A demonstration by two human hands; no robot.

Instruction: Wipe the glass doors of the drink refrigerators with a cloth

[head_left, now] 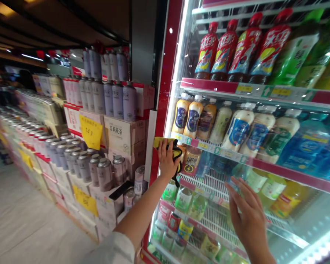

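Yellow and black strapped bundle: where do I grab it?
The yellow and black strapped bundle probably grips best by its yellow part, from the front, where the left hand lies over it; its black strap dangles below, a looser hold.

Lilac cans (130,102) stand on cartons (123,136) (yellow sign (91,132) in front).

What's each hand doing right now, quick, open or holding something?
Left hand: closed, holding a yellow-and-black item.
Right hand: open, fingers extended; whether it touches anything can't be told.
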